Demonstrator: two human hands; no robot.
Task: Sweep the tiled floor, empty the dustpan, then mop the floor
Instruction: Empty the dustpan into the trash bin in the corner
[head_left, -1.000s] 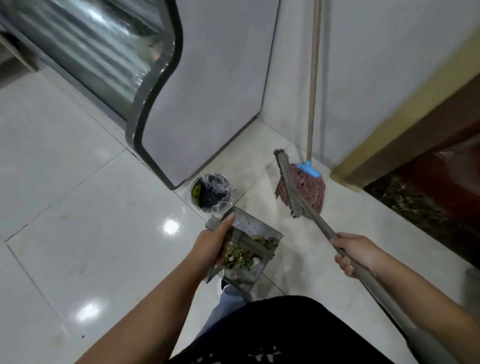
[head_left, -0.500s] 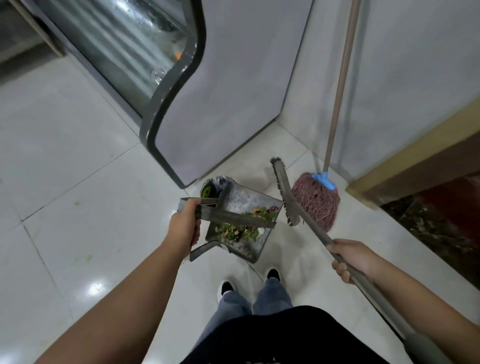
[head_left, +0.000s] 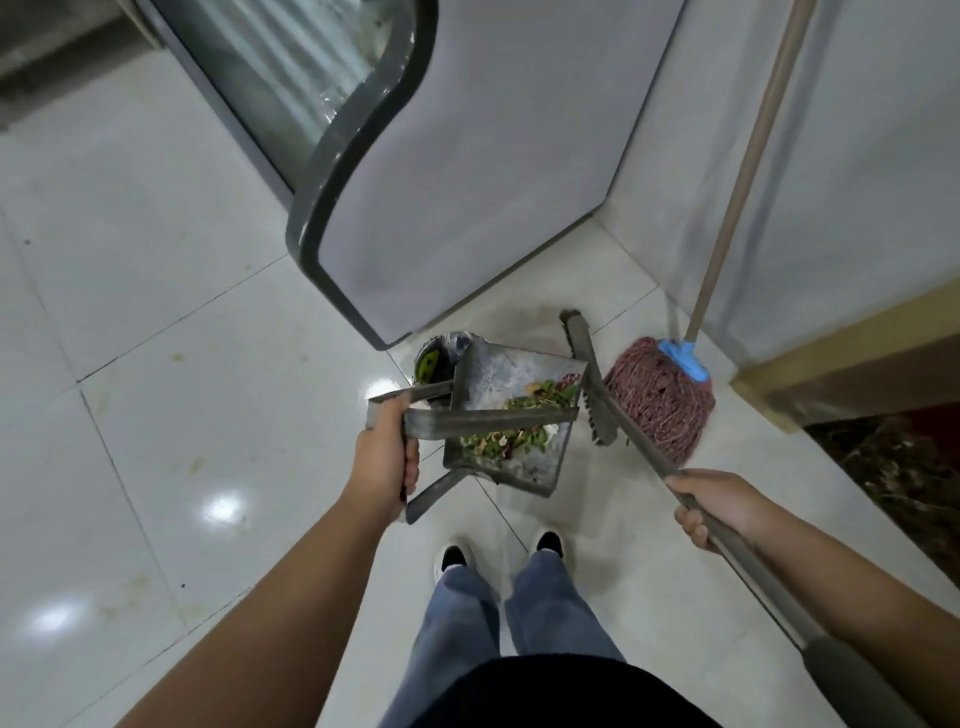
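dustpan (head_left: 511, 415): handle gripped in curled left hand (head_left: 384, 457), pan beyond knuckles, above bin (head_left: 439, 358); right hand (head_left: 711, 506) clasps broom (head_left: 613, 410) shaft.

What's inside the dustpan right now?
The dustpan, held by the left hand, holds green leaves and mixed scraps. Its metal handle bar covers part of the pile.

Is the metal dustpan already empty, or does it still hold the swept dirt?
Not yet emptied. The grey metal dustpan, held by the left hand, has green leaves and scraps lying inside it.
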